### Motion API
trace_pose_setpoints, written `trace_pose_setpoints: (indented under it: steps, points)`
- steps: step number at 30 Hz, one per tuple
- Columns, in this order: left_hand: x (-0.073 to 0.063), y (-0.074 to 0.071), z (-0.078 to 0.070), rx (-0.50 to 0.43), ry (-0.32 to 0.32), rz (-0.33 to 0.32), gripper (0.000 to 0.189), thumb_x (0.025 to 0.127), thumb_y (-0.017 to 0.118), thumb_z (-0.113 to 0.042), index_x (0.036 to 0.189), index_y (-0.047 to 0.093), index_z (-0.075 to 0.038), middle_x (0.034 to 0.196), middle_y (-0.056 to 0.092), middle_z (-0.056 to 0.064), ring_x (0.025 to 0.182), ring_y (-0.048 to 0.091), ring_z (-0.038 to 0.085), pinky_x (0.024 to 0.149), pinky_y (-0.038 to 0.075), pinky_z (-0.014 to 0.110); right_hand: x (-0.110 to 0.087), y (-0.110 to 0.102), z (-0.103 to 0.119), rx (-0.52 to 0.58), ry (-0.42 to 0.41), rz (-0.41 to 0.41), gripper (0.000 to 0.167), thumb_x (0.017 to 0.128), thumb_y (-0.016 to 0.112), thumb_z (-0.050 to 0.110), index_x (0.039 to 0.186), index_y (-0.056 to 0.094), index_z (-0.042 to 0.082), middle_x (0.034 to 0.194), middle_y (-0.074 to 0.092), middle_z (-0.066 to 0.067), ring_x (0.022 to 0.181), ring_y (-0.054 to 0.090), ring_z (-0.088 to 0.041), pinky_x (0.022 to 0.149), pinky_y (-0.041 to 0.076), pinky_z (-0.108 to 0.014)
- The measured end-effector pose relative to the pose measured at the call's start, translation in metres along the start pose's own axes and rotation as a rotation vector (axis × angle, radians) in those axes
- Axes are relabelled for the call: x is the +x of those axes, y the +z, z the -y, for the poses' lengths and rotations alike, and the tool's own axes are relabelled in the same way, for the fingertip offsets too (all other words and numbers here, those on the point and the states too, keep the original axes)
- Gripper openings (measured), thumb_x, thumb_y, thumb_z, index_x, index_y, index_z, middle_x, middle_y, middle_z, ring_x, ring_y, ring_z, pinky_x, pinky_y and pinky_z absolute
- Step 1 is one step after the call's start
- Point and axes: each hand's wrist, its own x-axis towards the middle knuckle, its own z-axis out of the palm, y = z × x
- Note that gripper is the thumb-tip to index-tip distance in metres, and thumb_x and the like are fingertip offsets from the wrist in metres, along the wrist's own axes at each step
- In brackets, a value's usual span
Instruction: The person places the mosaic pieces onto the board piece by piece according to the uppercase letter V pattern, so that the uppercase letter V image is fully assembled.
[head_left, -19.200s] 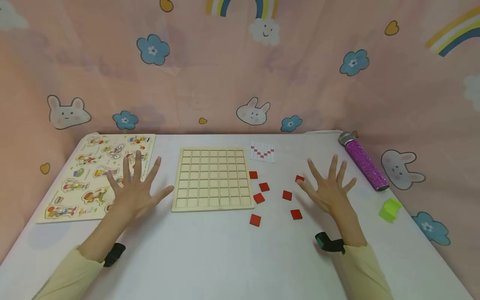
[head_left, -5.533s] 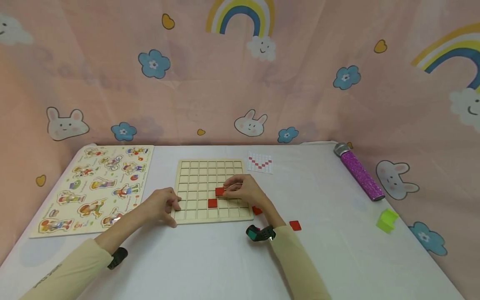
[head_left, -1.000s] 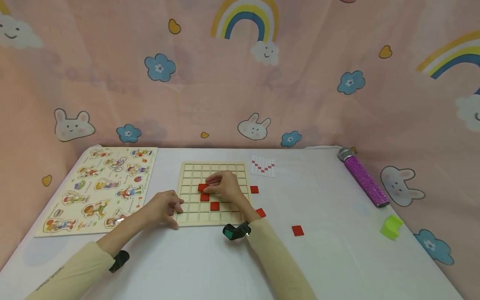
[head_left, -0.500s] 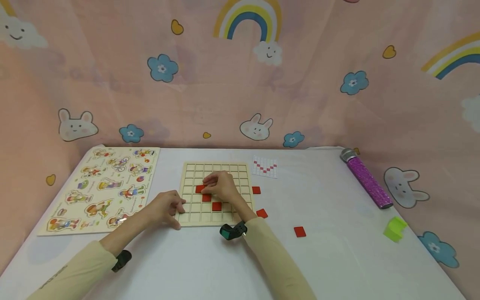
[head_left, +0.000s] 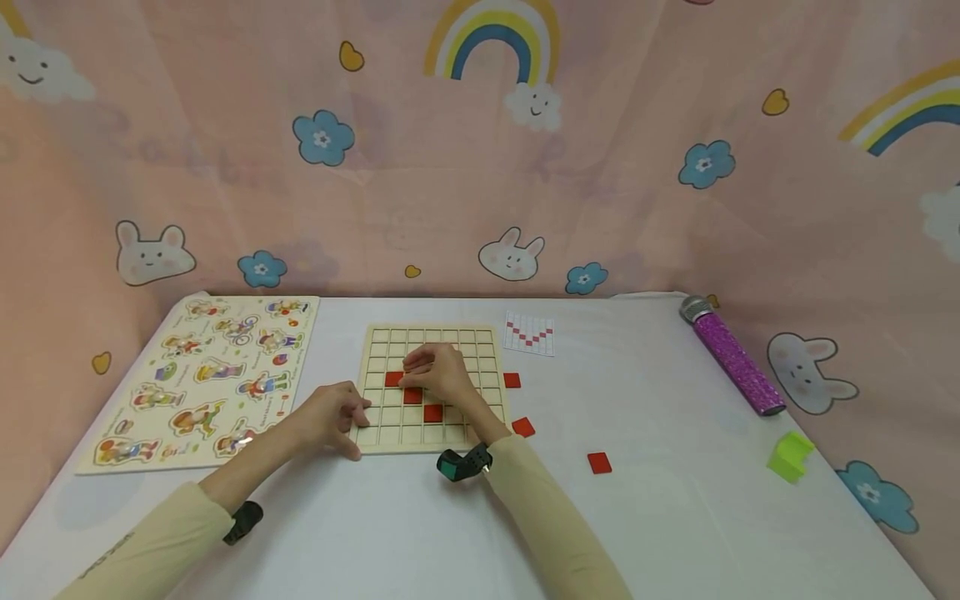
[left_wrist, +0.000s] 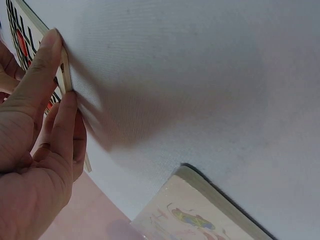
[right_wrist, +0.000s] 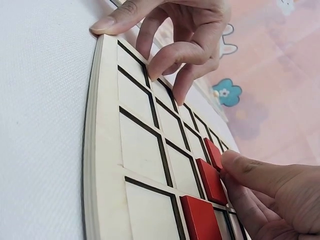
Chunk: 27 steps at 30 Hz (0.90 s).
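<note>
My left hand (head_left: 330, 417) grips the near left corner of the wooden grid board (head_left: 390, 435). In the right wrist view its thumb presses the near edge while curled fingers reach over the side. My right hand (head_left: 442, 373) is over the board, thumb and fingertips pinching a red square tile (head_left: 393, 379); part of that tile is hidden by the fingers. Two more red tiles, a middle one (head_left: 412, 397) and a nearer one (head_left: 433, 413), lie in cells, stepping down diagonally to the right. In the right wrist view, the thumb touches the farthest tile (right_wrist: 214, 152).
Loose red tiles lie right of the board: one far (head_left: 512, 381), one by its edge (head_left: 523, 427), one nearer (head_left: 599, 463). A pattern card (head_left: 529, 334) lies behind. A picture puzzle (head_left: 187, 396) is at left; a purple microphone (head_left: 735, 358) and green block (head_left: 791, 457) at right.
Over the last second my right hand has shifted the pinched tile slightly left on the board. Earlier, both hands were spread and the red tiles lay loose. The left hand keeps its grip.
</note>
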Motion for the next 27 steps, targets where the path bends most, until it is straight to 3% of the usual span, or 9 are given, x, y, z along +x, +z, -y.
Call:
trace_pose_setpoints:
  steps: [5,10,18,27]
  points:
    - [0.000,0.000,-0.001,-0.027,-0.016,0.005,0.032,0.052,0.090,0.000,0.075,0.068,-0.003,0.094,0.060,0.010,0.098,0.060,0.034,0.076,0.043,0.027,-0.001,-0.003,-0.002,0.018,0.005,0.004,0.026,0.076,0.078,0.002,0.099,0.068,-0.005,0.093,0.071,-0.016,0.083,0.070,-0.023,0.073,0.053,-0.025]
    - [0.000,0.001,-0.001,-0.024,-0.024,-0.001,0.031,0.052,0.089,0.001,0.074,0.067,-0.003,0.094,0.060,0.010,0.099,0.060,0.034,0.076,0.044,0.026,-0.007,-0.020,-0.008,0.068,0.026,0.003,0.025,0.078,0.077,0.003,0.101,0.068,-0.004,0.096,0.070,-0.016,0.087,0.069,-0.023,0.074,0.053,-0.026]
    - [-0.001,0.001,-0.003,-0.019,-0.020,-0.005,0.032,0.052,0.090,0.001,0.073,0.066,-0.003,0.094,0.060,0.010,0.100,0.060,0.035,0.079,0.045,0.029,-0.033,-0.071,-0.024,0.082,0.095,-0.034,0.027,0.080,0.075,0.003,0.106,0.067,-0.003,0.103,0.069,-0.017,0.091,0.068,-0.022,0.080,0.053,-0.028]
    - [-0.001,0.000,-0.004,-0.008,-0.042,-0.005,0.031,0.053,0.089,0.002,0.074,0.067,-0.004,0.094,0.060,0.009,0.104,0.059,0.035,0.082,0.044,0.032,-0.058,-0.130,-0.060,-0.002,0.055,-0.049,0.032,0.083,0.072,0.003,0.113,0.064,-0.004,0.111,0.065,-0.020,0.099,0.065,-0.030,0.085,0.051,-0.029]
